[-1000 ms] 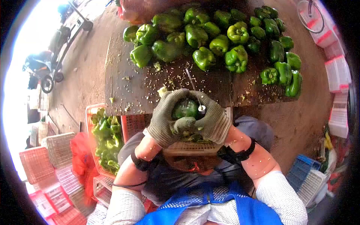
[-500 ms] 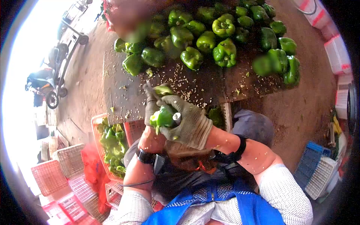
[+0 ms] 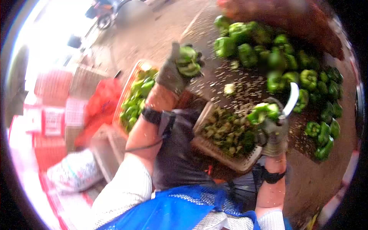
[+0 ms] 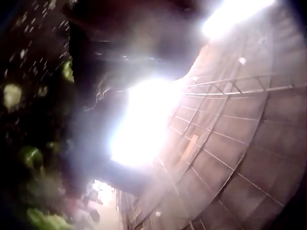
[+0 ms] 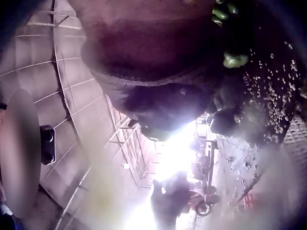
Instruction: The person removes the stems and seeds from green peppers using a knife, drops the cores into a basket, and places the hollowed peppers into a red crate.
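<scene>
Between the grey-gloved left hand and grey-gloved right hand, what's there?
Between left hand and right hand, the head view shows dark brown tabletop scattered with small pale seeds, plus one pale yellow-green scrap.

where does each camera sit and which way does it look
Head: on the head, down at table, peppers and arms; left hand holds green pieces, right hand a pepper and knife.
Left wrist: outward past that dark, blurred hand, at roof.
Right wrist: outward past wrist and hand, at roof and wheel.
Both wrist views share roof and seeds.
</scene>
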`<control>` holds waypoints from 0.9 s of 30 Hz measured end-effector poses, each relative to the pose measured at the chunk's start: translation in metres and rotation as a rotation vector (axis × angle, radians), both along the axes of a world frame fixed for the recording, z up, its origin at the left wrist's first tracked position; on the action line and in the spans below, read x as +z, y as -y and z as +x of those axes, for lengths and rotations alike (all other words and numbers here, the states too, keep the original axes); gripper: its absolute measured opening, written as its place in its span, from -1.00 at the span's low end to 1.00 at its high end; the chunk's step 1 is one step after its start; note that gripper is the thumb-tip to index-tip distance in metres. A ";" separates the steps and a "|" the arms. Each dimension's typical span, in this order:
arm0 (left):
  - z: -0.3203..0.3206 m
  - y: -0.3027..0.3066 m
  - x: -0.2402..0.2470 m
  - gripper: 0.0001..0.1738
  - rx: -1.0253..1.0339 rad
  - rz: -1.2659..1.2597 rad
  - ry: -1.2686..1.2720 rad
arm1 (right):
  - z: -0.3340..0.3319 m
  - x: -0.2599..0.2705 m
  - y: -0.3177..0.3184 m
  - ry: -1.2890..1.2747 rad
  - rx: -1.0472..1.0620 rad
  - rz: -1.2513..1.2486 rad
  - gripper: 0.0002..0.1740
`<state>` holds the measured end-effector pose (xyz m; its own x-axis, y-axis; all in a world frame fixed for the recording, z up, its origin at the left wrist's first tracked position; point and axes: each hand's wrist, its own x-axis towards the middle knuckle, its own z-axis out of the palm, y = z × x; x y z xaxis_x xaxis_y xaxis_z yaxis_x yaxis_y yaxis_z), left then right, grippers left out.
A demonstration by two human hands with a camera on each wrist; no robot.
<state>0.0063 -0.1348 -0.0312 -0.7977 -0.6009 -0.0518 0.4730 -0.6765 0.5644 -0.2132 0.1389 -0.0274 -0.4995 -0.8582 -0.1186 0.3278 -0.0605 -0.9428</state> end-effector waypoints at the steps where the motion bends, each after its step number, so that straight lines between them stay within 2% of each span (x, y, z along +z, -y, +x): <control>1: 0.032 -0.001 0.007 -0.38 0.083 -0.062 0.078 | 0.002 0.000 -0.002 0.046 0.009 -0.050 -0.36; 2: 0.064 -0.001 0.014 -0.37 0.163 -0.122 0.164 | 0.004 -0.001 -0.005 0.094 0.019 -0.100 -0.37; 3: 0.083 -0.020 0.042 -0.37 0.462 -0.176 0.541 | 0.002 0.001 -0.008 0.078 0.005 -0.050 -0.38; 4: 0.126 -0.005 0.025 -0.38 0.476 -0.220 0.565 | 0.003 0.003 -0.011 0.062 -0.016 0.009 -0.39; 5: 0.166 0.004 0.009 -0.39 0.646 -0.134 0.808 | 0.003 0.006 -0.013 0.041 -0.036 0.071 -0.40; 7: 0.226 0.002 -0.014 -0.39 0.739 -0.165 0.976 | 0.008 0.015 -0.016 0.042 -0.044 0.134 -0.42; 8: 0.287 0.028 -0.070 -0.40 0.760 -0.224 1.156 | 0.008 0.011 -0.016 0.063 -0.019 0.108 -0.41; 9: 0.323 0.037 -0.101 -0.35 0.754 -0.227 1.313 | 0.009 0.004 -0.015 0.051 -0.004 0.099 -0.41; 12: 0.386 0.045 -0.171 -0.15 0.593 -0.323 1.692 | 0.016 0.001 -0.011 0.148 0.119 0.081 -0.43; 15: 0.331 0.022 -0.103 -0.17 0.399 -0.816 1.888 | 0.017 -0.011 -0.004 0.152 0.036 0.077 -0.48; 16: 0.265 -0.012 -0.049 -0.24 0.607 -0.814 1.593 | 0.015 -0.011 -0.004 0.133 0.043 0.099 -0.50; 17: 0.231 -0.012 -0.021 -0.36 0.406 -0.702 1.445 | 0.012 -0.011 -0.004 0.113 0.051 0.120 -0.52; 18: 0.182 -0.037 0.012 -0.46 0.394 -0.715 1.280 | 0.009 -0.009 -0.006 0.133 0.066 0.122 -0.52; 19: 0.143 -0.054 0.024 -0.49 0.397 -0.609 1.107 | 0.004 -0.016 -0.004 0.147 0.086 0.123 -0.51; 20: 0.121 -0.063 0.023 -0.52 0.274 -0.862 1.072 | 0.000 -0.024 0.000 0.164 0.117 0.113 -0.51; 21: 0.086 -0.081 0.057 -0.52 0.095 -1.430 0.990 | 0.002 -0.025 0.003 0.190 0.163 0.094 -0.51; 22: 0.067 -0.099 0.045 -0.46 0.131 -1.087 0.769 | 0.015 -0.013 0.006 0.007 0.158 0.180 -0.47; 23: 0.040 -0.117 0.053 -0.40 0.002 -0.959 0.712 | 0.015 -0.014 0.007 0.074 0.179 0.095 -0.42; 24: 0.015 -0.117 0.054 -0.35 0.020 -1.518 0.632 | 0.015 -0.012 0.006 0.120 0.186 0.087 -0.43; 27: -0.038 -0.134 0.032 -0.37 -0.133 -1.563 0.572 | 0.008 -0.020 0.003 0.124 0.136 0.107 -0.42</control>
